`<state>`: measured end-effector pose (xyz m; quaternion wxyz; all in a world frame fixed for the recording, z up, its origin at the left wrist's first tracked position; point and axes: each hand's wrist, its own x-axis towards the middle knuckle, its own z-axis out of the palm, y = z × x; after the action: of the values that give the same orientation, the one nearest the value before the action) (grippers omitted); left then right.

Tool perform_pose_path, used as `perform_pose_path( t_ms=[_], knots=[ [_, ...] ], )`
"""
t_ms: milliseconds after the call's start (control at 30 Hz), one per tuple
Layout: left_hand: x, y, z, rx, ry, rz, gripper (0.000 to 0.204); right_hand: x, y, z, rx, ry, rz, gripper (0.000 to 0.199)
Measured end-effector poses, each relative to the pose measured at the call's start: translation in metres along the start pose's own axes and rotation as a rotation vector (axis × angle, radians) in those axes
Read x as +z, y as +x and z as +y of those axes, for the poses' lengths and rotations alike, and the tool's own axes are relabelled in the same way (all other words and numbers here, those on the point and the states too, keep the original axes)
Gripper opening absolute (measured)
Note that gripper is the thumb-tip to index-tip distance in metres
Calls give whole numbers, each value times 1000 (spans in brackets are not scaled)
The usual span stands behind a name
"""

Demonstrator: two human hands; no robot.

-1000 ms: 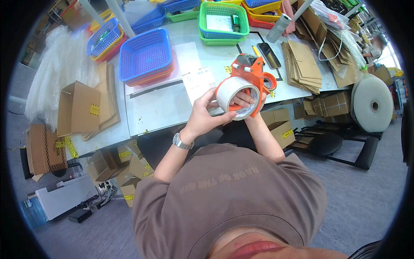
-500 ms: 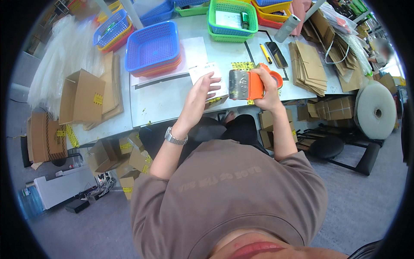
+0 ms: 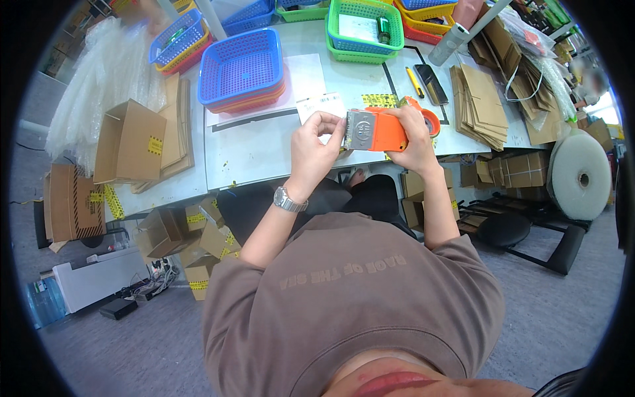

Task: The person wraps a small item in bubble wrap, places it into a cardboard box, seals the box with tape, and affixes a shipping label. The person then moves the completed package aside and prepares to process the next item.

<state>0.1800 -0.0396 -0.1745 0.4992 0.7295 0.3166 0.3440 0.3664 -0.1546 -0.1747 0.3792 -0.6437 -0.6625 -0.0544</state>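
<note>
Now right hand grip clenched round orange tape dispenser; left hand fingers pinch its blade end.

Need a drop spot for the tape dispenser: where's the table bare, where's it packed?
Barest: the white table front strip, between the blue basket stack and the near edge, left of the hands. A smaller gap lies between the green basket and the orange tape dispenser. Crowded: the back row of baskets, flat cardboard stack right, open carton left.
</note>
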Motion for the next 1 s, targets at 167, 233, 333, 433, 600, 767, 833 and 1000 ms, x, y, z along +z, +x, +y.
perform_pose_path(
  t_ms=[167, 233, 333, 433, 600, 767, 833, 1000],
  knots=[
    [-6, 5, -7, 250, 242, 99, 10, -10, 13, -6, 15, 68, -62, 50],
    [-25, 11, -9, 300, 233, 151, 11, -18, 13, 1, 49, 59, -83, 49],
    [-85, 17, -24, 119, 67, 305, 16, -54, 5, 34, 135, -16, -160, 49],
    [-101, -1, -39, -28, 46, 155, 18, -67, 1, 52, 235, 1, -261, 51],
    [-85, -22, -77, -284, -83, 68, 25, -45, -1, 79, 273, 98, -297, 50],
    [-81, -33, -95, -447, -125, 56, 28, -26, -3, 90, 235, 87, -371, 48],
    [-78, -35, -105, -423, -146, 66, 31, -17, -9, 99, 237, 107, -361, 48],
    [-74, -38, -112, -467, -177, 48, 31, -9, -11, 103, 266, 119, -375, 47]
  ],
)
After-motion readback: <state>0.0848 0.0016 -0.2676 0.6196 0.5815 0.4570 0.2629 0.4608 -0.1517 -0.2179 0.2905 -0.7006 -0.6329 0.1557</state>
